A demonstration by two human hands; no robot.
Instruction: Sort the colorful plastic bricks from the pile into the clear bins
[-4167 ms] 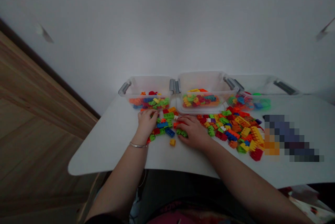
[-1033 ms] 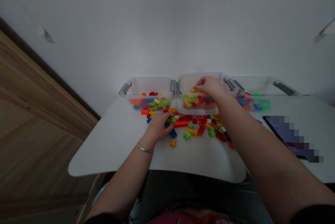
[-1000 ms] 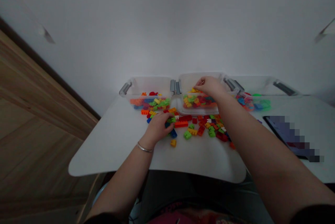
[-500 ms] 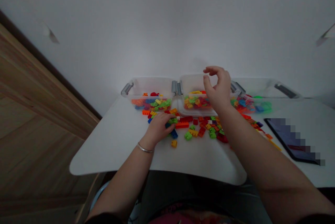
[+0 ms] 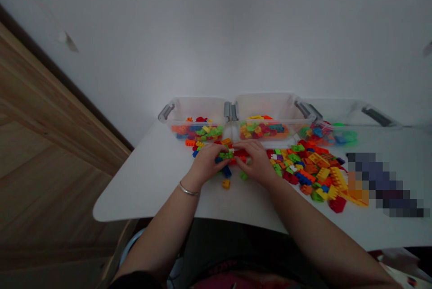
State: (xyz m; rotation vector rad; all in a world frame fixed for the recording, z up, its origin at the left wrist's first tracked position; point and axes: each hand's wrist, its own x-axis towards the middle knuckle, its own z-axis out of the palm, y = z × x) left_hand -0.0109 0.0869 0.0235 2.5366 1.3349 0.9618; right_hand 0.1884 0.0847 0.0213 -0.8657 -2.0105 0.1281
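On the white table, my left hand (image 5: pixel 206 161), with a silver bangle at the wrist, rests at the left part of a spread of toy building bricks. Its thumb and fingers are apart, with green bricks (image 5: pixel 225 155) showing in and beyond the gap. Facing it, my right hand (image 5: pixel 255 161) curves over red bricks (image 5: pixel 239 153), its thumb apart from the fingers. I cannot tell whether the fingertips touch those bricks. Below the left hand lie a dark blue brick (image 5: pixel 226 172) and a yellow brick (image 5: pixel 226 184). A light green brick (image 5: pixel 243 175) is partly covered by my right hand.
Behind the hands stand three clear plastic bins with grey latches: a left bin (image 5: pixel 199 108), a middle bin (image 5: pixel 265 105) and a right bin (image 5: pixel 340 111), each with colourful bricks inside. A mixed brick heap (image 5: pixel 312 167) spreads to the right, beside a blurred-out dark tablet-like object (image 5: pixel 384 185).
My right hand has come down from in front of the middle bin, moving left to the bricks beside my left hand. The left hand stays in place. The view has shifted slightly.
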